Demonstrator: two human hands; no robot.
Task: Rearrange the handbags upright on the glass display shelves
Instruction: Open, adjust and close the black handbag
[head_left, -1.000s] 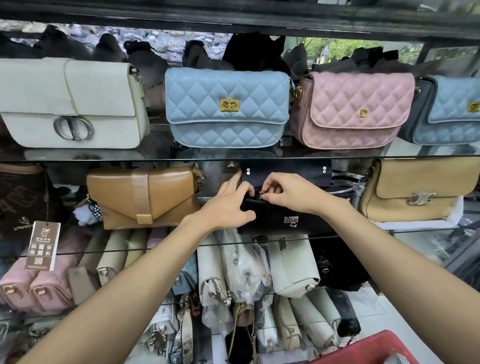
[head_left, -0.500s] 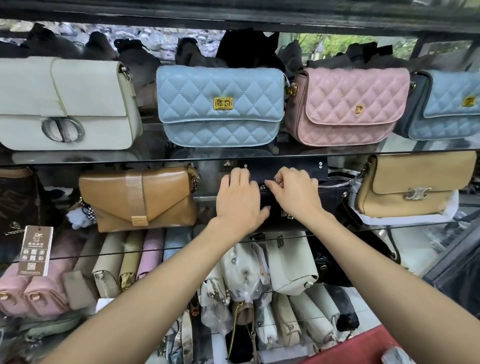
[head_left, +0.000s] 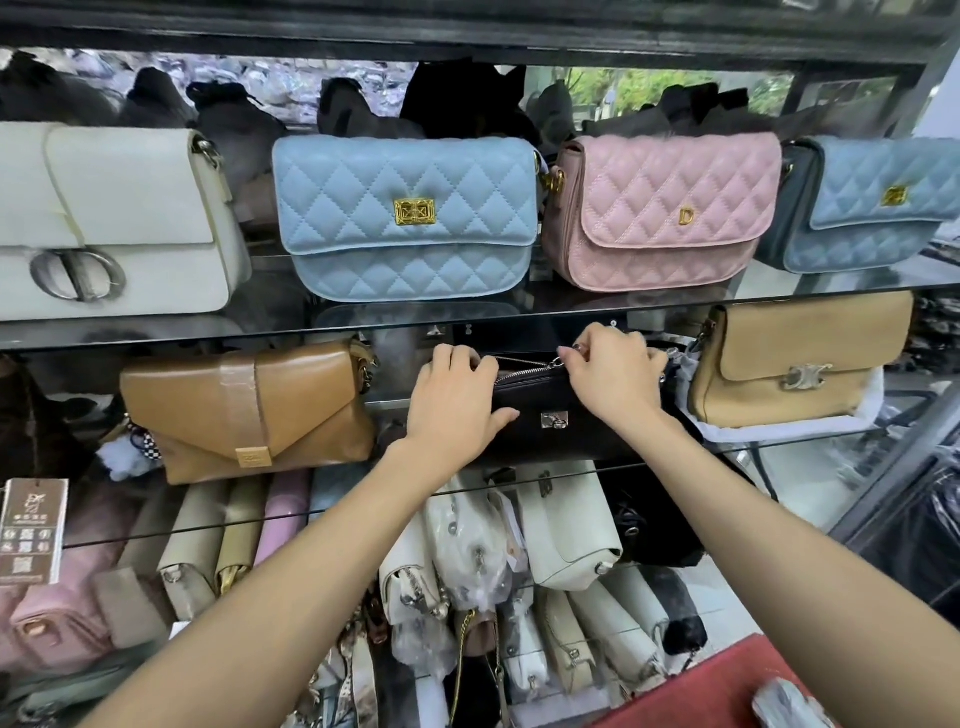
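My left hand (head_left: 457, 400) gripped the left end of a small black leather handbag with a silver clasp (head_left: 556, 415), fingers curled over its top edge and thumb lying across its front, while my right hand (head_left: 613, 376) pinched the silver zipper pull (head_left: 560, 360) at the top of the same bag between fingertips, the rest of that hand resting on the bag's upper right side. The black bag stood upright on the middle glass shelf (head_left: 779, 447), between a tan leather envelope-flap handbag with a taped strap across its front (head_left: 249, 410) on its left and a beige flap handbag with a silver emblem clasp (head_left: 795, 358) on its right, which sat on white wrapping. Both neighbours stood apart from the black bag. On the upper glass shelf (head_left: 675, 301) four bags stood upright in a row: a cream flap bag with a round metal buckle (head_left: 114, 223), a light blue quilted bag with a gold clasp (head_left: 405, 218), a pink quilted bag with a gold letter (head_left: 670, 208) and another blue quilted bag with a dark side (head_left: 872, 202). Dark bags were heaped behind them. Below the middle shelf, pale rolled and wrapped bags (head_left: 467, 551) lay packed together, with pink bags (head_left: 62, 618) at the lower left. A brown paper hang tag (head_left: 32, 530) hung at the left edge, and a red surface (head_left: 701, 696) showed at the lower right.
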